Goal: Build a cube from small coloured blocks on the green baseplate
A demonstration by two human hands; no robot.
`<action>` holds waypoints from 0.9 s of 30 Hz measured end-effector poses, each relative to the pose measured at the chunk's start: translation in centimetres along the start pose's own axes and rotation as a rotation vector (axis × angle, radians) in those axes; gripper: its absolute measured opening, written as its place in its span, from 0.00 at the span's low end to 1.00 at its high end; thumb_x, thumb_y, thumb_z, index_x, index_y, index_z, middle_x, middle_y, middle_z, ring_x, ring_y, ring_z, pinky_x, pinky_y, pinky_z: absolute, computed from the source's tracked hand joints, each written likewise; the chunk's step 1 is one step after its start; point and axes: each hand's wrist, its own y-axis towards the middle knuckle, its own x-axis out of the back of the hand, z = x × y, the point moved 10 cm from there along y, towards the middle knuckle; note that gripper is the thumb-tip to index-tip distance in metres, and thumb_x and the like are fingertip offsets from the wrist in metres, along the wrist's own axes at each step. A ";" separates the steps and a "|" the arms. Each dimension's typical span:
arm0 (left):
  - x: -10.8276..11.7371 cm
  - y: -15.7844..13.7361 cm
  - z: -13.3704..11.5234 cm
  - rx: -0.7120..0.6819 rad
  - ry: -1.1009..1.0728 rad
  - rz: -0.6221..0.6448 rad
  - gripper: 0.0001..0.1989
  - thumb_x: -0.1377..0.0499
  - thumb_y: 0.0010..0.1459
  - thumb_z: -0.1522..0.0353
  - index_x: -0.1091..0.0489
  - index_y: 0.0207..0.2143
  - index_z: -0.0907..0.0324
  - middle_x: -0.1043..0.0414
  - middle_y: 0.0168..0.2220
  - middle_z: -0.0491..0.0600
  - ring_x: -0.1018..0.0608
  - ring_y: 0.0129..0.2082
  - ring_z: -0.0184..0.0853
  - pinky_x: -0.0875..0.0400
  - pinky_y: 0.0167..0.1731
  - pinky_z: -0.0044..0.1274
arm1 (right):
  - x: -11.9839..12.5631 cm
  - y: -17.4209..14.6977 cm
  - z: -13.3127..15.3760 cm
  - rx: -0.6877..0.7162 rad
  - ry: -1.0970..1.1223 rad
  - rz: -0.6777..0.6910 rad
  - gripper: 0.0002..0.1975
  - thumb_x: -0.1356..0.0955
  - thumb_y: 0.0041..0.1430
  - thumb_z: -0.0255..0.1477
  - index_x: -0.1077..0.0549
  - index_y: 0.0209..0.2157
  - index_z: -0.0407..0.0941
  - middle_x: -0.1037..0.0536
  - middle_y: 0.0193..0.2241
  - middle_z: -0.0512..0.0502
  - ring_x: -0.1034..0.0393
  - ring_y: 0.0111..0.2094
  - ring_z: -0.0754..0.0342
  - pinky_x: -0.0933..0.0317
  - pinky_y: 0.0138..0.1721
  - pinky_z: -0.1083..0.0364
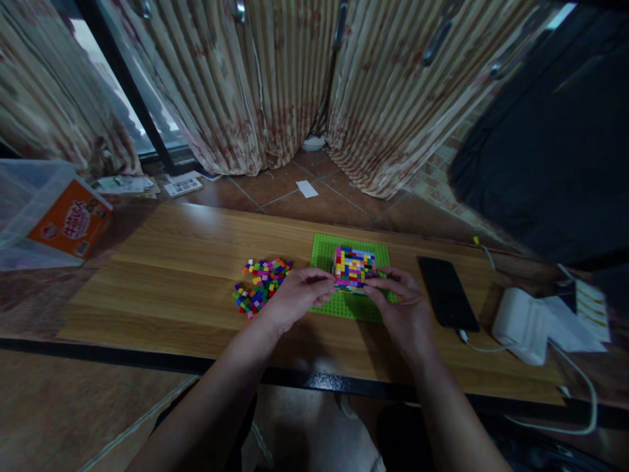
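A box-shaped build of many-coloured toy bricks (354,263) stands on a green baseplate (322,244) at the middle of the table. At its front left corner, my left hand (302,292) has thumb and forefinger pinched together; whatever lies between the fingertips is too small to make out. My right hand (400,301) is at the front right corner, its thumb and fingers closed against the build. Just left of my left hand lies a loose pile of small coloured bricks (260,285), partly covered by that hand.
Right of the baseplate lies a black phone (447,292) with a cable plugged in. Beyond it are a white boxy device (521,324) and papers (572,324). A clear plastic bin (34,177) with an orange label is at far left. Curtains (246,85) hang behind the wooden table (162,275).
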 end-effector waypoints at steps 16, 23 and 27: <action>0.2 0.0 0.1 -0.007 0.014 -0.002 0.04 0.36 0.52 0.71 0.24 0.32 0.62 0.24 0.26 0.47 0.27 0.25 0.27 0.35 0.29 0.21 | -0.8 0.1 -1.0 -0.110 0.144 0.015 0.08 0.25 0.47 0.35 0.20 0.30 0.47 0.25 0.43 0.44 0.29 0.48 0.47 0.37 0.52 0.43; 0.2 0.1 0.1 0.001 0.047 -0.002 0.04 0.37 0.53 0.72 0.24 0.33 0.63 0.24 0.27 0.46 0.26 0.26 0.26 0.34 0.28 0.20 | -0.2 0.3 -2.0 -0.208 0.229 -0.045 0.12 0.27 0.52 0.39 0.21 0.35 0.45 0.23 0.42 0.43 0.28 0.46 0.48 0.34 0.49 0.45; 0.2 0.0 -0.2 -0.006 0.052 -0.001 0.04 0.38 0.54 0.72 0.25 0.33 0.63 0.24 0.27 0.47 0.26 0.26 0.26 0.35 0.28 0.20 | -0.7 0.3 -2.5 -0.234 0.184 -0.043 0.18 0.28 0.53 0.42 0.23 0.41 0.45 0.23 0.41 0.43 0.27 0.41 0.48 0.32 0.44 0.46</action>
